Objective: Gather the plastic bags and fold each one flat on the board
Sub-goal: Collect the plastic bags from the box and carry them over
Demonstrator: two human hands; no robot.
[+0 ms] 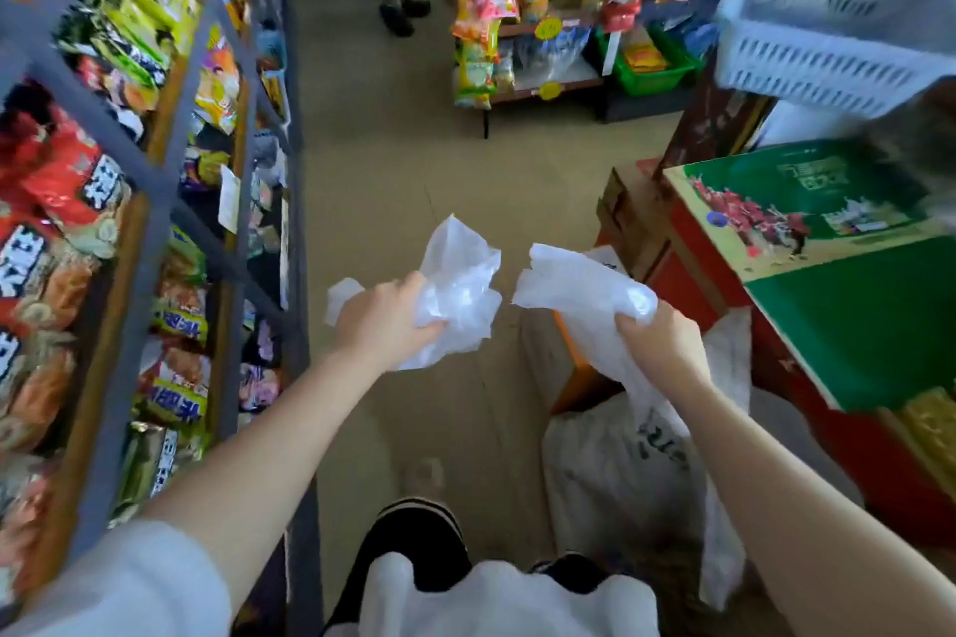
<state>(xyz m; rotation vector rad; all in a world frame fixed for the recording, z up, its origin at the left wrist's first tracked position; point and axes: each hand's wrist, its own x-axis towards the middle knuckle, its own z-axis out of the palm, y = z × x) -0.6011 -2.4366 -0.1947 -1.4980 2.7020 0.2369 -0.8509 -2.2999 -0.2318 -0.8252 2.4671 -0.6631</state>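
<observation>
The left hand (385, 321) squeezes a crumpled white bag (458, 290) at 11 o'clock. The right hand (662, 344) squeezes another white bag (579, 290) at 1 o'clock, above the floor (414, 181).

There is one view only, from a wide-angle camera worn on the person's head, so no second view shares any part of the scene. It looks forward and steeply down along a shop aisle. Straight lines bend toward the edges. Nearest the lens, at 6 o'clock, are the wearer's own white shirt (496, 600) and dark trousers. Both forearms reach up from 7 and 5 o'clock toward the centre, close to the camera. The snack shelves (129, 222) run along 9 o'clock, green-topped boxes (853, 316) sit at 3 o'clock, and the far racks (543, 5) lie at 12 o'clock, well away.
</observation>
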